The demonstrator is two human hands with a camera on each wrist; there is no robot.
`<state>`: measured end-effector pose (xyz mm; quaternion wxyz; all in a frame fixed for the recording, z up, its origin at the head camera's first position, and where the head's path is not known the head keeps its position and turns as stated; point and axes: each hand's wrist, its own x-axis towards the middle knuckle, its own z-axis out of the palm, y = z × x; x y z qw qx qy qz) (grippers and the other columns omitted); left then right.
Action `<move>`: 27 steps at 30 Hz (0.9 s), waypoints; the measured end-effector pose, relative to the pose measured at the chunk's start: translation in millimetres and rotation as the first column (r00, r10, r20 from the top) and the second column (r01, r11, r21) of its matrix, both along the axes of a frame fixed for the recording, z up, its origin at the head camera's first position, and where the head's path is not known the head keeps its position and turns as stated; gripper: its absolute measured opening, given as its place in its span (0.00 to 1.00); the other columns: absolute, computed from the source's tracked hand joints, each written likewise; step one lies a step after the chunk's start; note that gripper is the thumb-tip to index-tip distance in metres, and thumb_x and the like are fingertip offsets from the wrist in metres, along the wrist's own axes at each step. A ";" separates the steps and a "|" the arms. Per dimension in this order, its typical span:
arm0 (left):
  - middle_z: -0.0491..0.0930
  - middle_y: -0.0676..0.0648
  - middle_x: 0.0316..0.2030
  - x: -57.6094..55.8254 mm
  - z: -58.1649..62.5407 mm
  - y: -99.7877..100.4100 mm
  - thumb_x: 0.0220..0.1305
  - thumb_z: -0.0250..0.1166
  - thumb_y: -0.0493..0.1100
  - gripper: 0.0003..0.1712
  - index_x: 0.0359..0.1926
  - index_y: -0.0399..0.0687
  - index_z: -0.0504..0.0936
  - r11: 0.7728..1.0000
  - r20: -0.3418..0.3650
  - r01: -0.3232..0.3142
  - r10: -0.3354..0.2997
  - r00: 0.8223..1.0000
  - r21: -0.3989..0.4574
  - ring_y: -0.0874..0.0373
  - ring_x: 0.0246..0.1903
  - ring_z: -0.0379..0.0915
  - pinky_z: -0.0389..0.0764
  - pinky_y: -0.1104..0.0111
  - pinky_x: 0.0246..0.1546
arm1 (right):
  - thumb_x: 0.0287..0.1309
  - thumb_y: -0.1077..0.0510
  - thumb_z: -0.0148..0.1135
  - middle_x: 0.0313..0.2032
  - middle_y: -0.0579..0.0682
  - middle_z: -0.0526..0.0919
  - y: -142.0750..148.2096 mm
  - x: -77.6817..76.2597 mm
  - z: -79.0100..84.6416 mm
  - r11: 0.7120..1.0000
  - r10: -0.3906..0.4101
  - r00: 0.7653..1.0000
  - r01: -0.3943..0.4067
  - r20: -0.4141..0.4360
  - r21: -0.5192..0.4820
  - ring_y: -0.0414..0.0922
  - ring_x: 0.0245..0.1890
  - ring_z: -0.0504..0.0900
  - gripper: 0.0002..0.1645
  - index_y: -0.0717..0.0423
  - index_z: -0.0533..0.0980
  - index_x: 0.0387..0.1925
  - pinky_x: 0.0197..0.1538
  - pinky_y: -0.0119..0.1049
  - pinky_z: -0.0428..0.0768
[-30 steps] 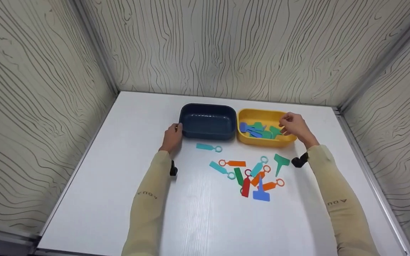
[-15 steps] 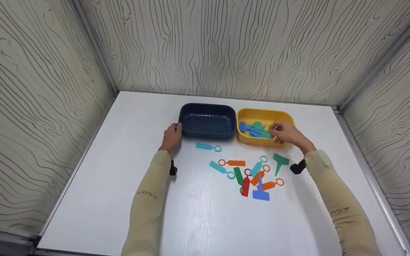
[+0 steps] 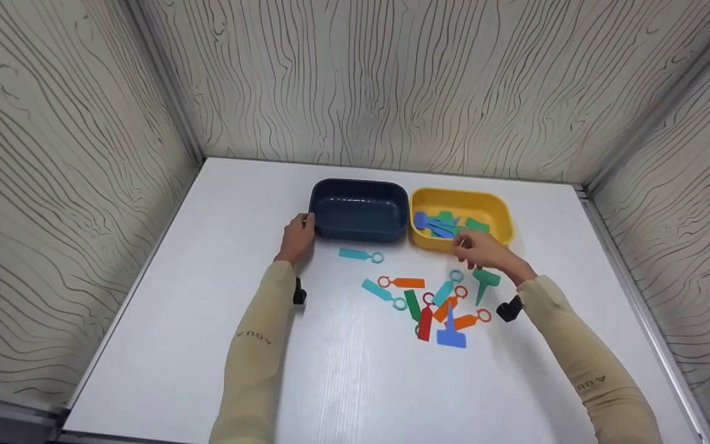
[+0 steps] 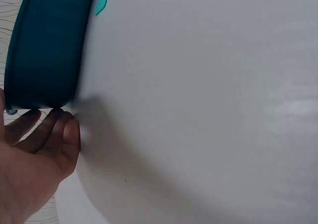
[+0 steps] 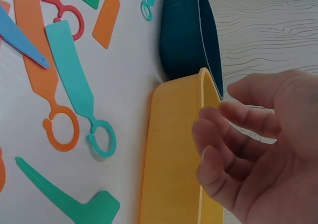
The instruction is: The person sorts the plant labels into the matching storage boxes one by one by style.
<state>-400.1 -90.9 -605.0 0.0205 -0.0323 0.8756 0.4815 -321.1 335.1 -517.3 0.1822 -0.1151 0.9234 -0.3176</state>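
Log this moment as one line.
Left hand: touching navy bin | Right hand: empty, at near rim of yellow bin | Yellow bin: blue tags, green tags | Table: ring tags, T tags

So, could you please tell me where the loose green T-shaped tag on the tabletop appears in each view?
Head: the green T-shaped tag lies right of centre, just below the right hand.
Left wrist: not in it.
Right wrist: the green T-shaped tag is cut off by the bottom edge, left of centre.
Shared landmark: the dark blue bin, in all three.
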 end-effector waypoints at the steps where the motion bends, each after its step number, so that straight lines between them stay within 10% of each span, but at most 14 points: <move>1: 0.77 0.39 0.57 -0.4 0.0 0.1 0.77 0.41 0.58 0.30 0.63 0.41 0.72 1.000 -0.001 -0.002 0.002 1.000 0.002 0.46 0.60 0.73 0.71 0.54 0.63 | 0.70 0.50 0.55 0.36 0.58 0.81 -1.7 1.6 -0.9 1.000 0.010 1.000 -0.011 0.016 0.012 0.48 0.26 0.79 0.17 0.60 0.75 0.48 0.30 0.40 0.81; 27: 0.78 0.39 0.57 -2.2 -2.0 1.3 0.76 0.41 0.59 0.32 0.62 0.40 0.73 1.000 0.000 -0.014 0.014 1.000 0.004 0.46 0.59 0.73 0.72 0.54 0.62 | 0.63 0.54 0.63 0.31 0.50 0.80 -16.8 37.5 -35.5 0.979 0.087 0.964 -0.130 0.253 0.156 0.48 0.24 0.78 0.07 0.52 0.77 0.40 0.31 0.37 0.79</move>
